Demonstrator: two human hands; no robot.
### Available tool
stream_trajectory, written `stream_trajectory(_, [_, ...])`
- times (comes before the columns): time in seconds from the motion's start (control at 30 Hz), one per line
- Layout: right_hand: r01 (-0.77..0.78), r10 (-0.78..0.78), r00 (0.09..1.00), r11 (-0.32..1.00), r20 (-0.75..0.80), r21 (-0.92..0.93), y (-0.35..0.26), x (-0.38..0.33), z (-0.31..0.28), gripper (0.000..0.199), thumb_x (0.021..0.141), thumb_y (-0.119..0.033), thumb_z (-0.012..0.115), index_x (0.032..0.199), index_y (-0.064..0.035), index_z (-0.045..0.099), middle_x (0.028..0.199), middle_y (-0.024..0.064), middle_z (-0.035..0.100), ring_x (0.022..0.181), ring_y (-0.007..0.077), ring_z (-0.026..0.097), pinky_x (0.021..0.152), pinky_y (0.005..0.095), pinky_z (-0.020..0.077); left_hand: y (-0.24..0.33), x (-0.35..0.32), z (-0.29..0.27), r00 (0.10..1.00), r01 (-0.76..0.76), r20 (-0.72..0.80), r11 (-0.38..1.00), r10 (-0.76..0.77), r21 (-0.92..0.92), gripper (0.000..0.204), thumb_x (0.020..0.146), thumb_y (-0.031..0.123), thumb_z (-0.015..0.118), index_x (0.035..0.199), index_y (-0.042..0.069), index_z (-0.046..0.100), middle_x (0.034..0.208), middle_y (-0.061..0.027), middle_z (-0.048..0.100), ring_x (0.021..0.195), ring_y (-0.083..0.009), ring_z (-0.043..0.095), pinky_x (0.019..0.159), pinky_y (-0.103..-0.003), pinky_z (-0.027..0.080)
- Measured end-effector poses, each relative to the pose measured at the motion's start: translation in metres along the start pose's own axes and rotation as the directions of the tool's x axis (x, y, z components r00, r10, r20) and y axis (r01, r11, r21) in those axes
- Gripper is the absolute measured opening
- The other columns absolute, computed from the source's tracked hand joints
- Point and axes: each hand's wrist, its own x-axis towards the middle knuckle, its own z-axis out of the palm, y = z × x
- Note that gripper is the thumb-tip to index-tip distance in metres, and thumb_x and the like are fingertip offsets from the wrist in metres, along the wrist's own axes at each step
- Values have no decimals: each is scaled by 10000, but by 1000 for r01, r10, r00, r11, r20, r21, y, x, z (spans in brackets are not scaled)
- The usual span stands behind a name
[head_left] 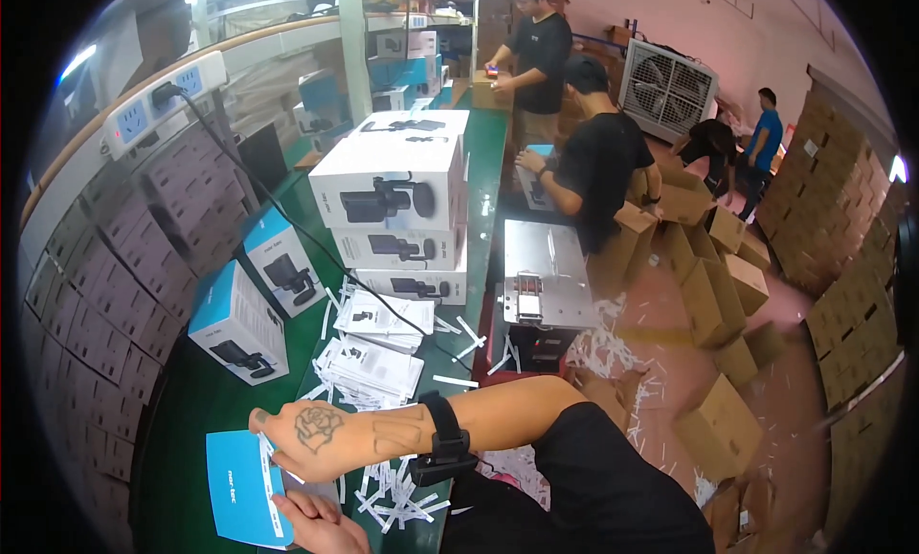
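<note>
A blue and white product box (233, 487) lies at the lower left of the green table, its blue flap facing me. A white adhesive strip (272, 487) runs along the flap's edge. My right hand (304, 441), a black device strapped at the wrist, reaches across with its fingers closed on the strip's upper end. Below it, my left hand (321, 527) grips the box beside the flap. Just beyond my forearm lie stacks of printed leaflets (373, 367). Loose white paper strips (397, 501) are scattered near my right forearm.
Stacked microphone boxes (383, 195) stand ahead, with two more boxes (237, 334) to their left. A black cable (316, 243) hangs across from a power strip (163, 104). A metal-topped machine (546, 277) stands at right. Beyond are co-workers (603, 152) and open cartons (708, 296).
</note>
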Motion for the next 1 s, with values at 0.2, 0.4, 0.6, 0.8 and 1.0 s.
stream_trajectory(0.2, [-40,107,973,951,-205,306,32,13,54,456,848,-195,632,1252,-81,453,808,183,654,815,330,674,728,429,505,-15,8,-27,994,-3,104,998,10,-65,230,1054,267,425,879,126,475,656,74,326,528,-22,295,452,-206,237])
stream_trajectory(0.4, [352,-435,894,830,-108,-432,13,6,42,222,891,-125,573,1080,-26,633,710,132,627,603,272,636,524,369,512,-17,2,-8,999,-10,49,998,12,-58,230,1051,207,406,903,58,498,552,8,412,453,-70,379,409,-220,289])
stream_trajectory(0.6, [235,-33,831,926,-555,297,69,32,28,346,946,-216,555,1186,25,613,713,123,619,544,196,581,503,288,458,-1,11,-36,979,-86,191,992,67,94,396,1053,214,369,718,42,491,572,-24,475,458,-81,414,420,-225,319])
stream_trajectory(0.8, [-136,60,895,981,-443,-141,108,10,23,440,676,-299,779,1055,-94,692,771,116,706,706,218,703,687,343,562,-11,-1,-49,947,-321,31,933,320,162,271,1003,172,523,771,34,549,577,-64,554,448,-97,471,393,-208,341])
stream_trajectory(1.0, [590,-507,787,785,-350,188,39,41,63,482,621,-317,848,1001,-74,680,1146,115,660,1028,309,652,839,377,540,34,5,-82,996,-81,-12,963,87,257,232,982,247,493,844,61,506,719,-68,507,558,-124,460,487,-225,379])
